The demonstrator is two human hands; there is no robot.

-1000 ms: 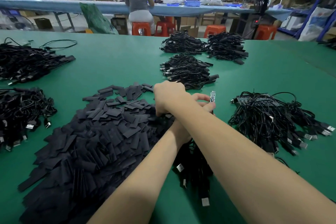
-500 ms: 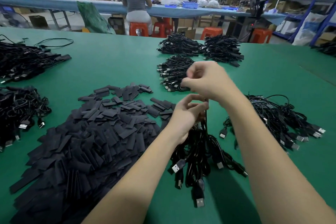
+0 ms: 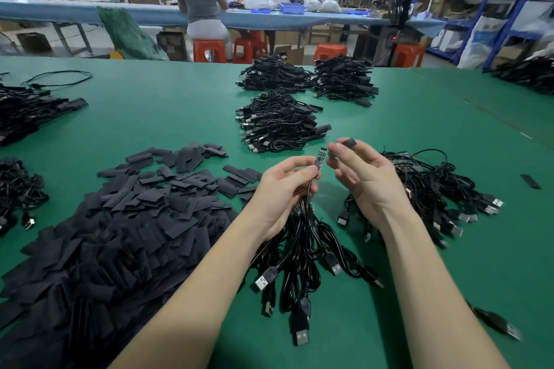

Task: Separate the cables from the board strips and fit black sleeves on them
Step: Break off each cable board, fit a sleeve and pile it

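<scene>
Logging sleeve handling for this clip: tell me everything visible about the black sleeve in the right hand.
The black sleeve is a short, matte, dark piece, rubbery-looking, pinched between the right hand's thumb and fingertips above the green table. It sits just right of the small circuit board, not touching it. Whether its end is open cannot be told.

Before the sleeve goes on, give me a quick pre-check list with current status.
1. Left hand grips the cable bundle: ok.
2. Small board sticks up clear above the left fingers: ok.
3. Right hand pinches a black sleeve: ok.
4. Sleeve close beside the board tip, not yet over it: ok.
5. Sleeve mouth open and facing the board: cannot tell.
6. Board separated from its strip: cannot tell.
</scene>
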